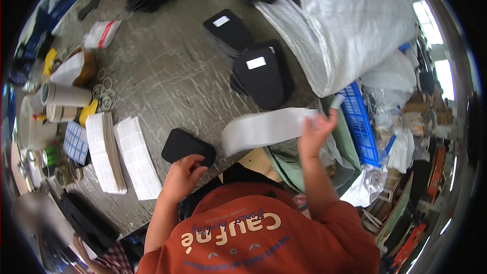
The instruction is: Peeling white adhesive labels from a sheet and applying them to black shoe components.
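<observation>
A flat black pouch (186,147) with rounded corners is held at the near edge of the grey table (167,71) by the left hand (183,175); the fingers are curled around its lower edge, thumb on top, so that the pouch lies partly on the tabletop and partly in the grip. The right hand (315,134) is raised off to the right of the table, above a green bag (294,160), and a long white paper strip (264,128) is pinched between its fingertips — the strip is blurred and stretches leftward from the hand toward the pouch, without touching it.

Just left of the pouch, two stacks of white printed sheets (122,155) are laid side by side on the table. Farther left, a blue-and-white label sheet (76,142), cardboard rolls (63,96) and a scatter of rubber bands (104,91) are seen. Behind the pouch, well apart from it, two piles of black pouches (248,61) are stacked, each topped by a small white tag. A large white woven sack (350,25) is slumped against the table's right side, and a blue plastic crate (361,122) is wedged beneath it — just beyond the raised hand. A small clear bag with a red stripe (101,34) is lying at the far left of the tabletop.
</observation>
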`<action>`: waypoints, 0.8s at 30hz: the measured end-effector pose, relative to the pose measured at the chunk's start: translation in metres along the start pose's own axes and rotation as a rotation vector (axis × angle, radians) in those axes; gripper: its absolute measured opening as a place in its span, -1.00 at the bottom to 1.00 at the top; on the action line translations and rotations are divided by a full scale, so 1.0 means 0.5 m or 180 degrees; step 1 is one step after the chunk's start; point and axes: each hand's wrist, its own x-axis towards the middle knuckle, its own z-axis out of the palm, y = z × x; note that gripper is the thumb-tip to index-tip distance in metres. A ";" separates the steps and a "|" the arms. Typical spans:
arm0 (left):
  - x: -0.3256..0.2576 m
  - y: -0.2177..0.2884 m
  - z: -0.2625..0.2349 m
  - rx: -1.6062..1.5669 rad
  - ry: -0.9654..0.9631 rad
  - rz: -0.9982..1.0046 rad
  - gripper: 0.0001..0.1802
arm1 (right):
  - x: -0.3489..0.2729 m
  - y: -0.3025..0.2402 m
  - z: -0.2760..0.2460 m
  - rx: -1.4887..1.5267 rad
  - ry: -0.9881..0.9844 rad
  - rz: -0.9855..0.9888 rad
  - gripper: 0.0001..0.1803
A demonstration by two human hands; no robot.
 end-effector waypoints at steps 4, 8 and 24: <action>0.008 -0.002 0.015 0.0410 -0.0117 -0.0046 -0.73 | 0.044 0.274 -0.202 -0.1000 0.1375 0.1303 -0.15; 0.066 0.022 0.036 0.0372 -0.0464 0.0405 -0.74 | -0.044 0.666 -0.469 -0.3442 0.2116 0.1287 -0.11; -0.043 -0.081 0.021 0.1595 0.0765 0.0946 -0.76 | -0.066 -0.146 0.075 0.2219 -0.1908 -0.0110 -0.84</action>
